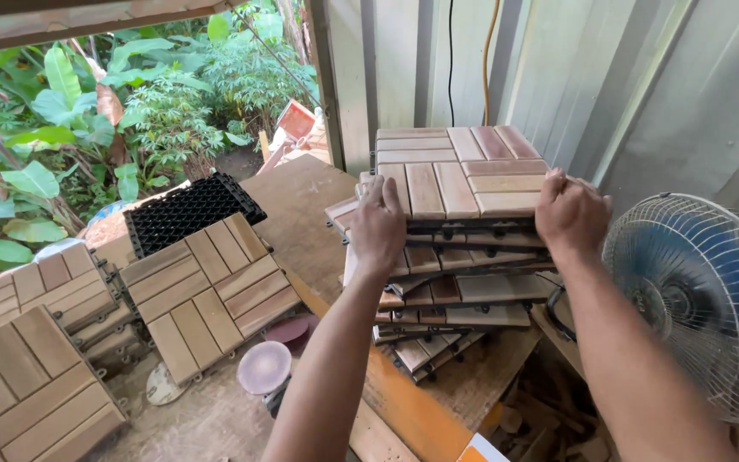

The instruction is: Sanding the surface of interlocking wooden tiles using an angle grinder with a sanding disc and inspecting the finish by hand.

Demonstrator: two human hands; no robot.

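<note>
Matt slatted wood tiles (pixel 459 175); black plastic grid (pixel 190 211).

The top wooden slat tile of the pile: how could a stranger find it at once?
Start at the grey corrugated metal wall with the blue wire-guard fan before it. Left of the fan stands an uneven pile of square wooden slat tiles. The top wooden slat tile is the one held by the left hand and right hand; unlike its skewed neighbours below, its whole slatted face shows.

Both hands, left (pixel 378 224) and right (pixel 571 214), on top wooden tile (pixel 459 171) of stack (pixel 451 291).
</note>
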